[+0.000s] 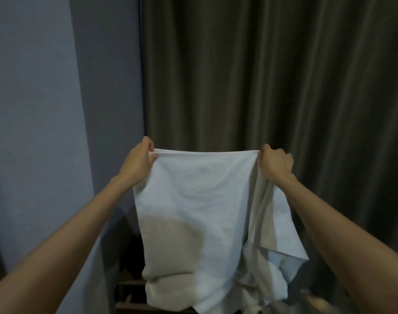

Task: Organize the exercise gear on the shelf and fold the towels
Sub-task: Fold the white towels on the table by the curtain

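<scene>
White towel [198, 200], plain; dark brown curtain [273, 75] behind; wall [34, 87] a flat grey-blue

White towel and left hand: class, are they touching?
Touching. The head view shows the left hand pinching the white towel at its upper left corner.

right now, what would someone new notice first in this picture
A white towel held up in mid-frame, stretched by its top corners: the left hand grips one corner, the right hand the other, fingers curled round the cloth. Behind it a dark pleated curtain fills the centre and right, with a bluish wall on the left. The towel's lower end drapes onto a wooden shelf at the bottom.
</scene>
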Demonstrator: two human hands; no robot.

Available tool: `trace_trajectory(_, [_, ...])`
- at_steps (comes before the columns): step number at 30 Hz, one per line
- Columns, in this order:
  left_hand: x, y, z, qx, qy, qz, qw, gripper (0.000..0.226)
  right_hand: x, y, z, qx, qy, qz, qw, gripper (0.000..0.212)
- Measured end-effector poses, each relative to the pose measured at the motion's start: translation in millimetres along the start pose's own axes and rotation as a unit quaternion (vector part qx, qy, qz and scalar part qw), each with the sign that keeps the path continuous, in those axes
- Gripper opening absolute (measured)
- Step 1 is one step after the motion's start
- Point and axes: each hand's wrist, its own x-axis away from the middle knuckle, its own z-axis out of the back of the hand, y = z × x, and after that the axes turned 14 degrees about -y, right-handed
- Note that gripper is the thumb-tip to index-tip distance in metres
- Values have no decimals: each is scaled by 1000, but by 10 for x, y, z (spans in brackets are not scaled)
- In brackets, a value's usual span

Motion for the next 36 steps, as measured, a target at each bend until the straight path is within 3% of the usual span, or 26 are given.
trace_trajectory(5, [83,-87,-158,-27,5,39,999,8,-71,5,-142,-43,-36,-1,998,25])
trace_trajectory(9, [71,-150,-162,-26,-107,9,994,43,-115,-30,-176,-148,-120,-29,981,28])
trace_trajectory(11, [97,-118,-203,-8,-147,-19,989,45,-124,-101,-197,-268,-139,-24,953,23])
trace_trajectory(14, [142,-48,-386,-15,-194,-47,980,41,-73,-270,-196,-442,-161,6,882,16])
trace_trajectory(18, [272,91,-749,65,-186,-34,980,39,82,-469,-169,-547,-167,54,819,22])
trace_trajectory(21, [432,309,-952,153,-177,-22,972,51,202,-564,-175,-587,-178,79,786,24])
trace_trajectory(23, [548,456,-1021,189,-125,-42,973,52,270,-582,-188,-594,-171,84,781,23])
trace_trajectory(26, [713,599,-1091,256,-66,-65,962,27,342,-527,-202,-599,-152,78,783,24])
trace_trajectory(30, [845,718,-1231,262,-112,-116,951,47,442,-468,-234,-558,-159,91,810,26])
trace_trajectory(36, [862,690,-1464,242,-50,3,969,39,587,-423,-314,-539,-168,96,820,27])
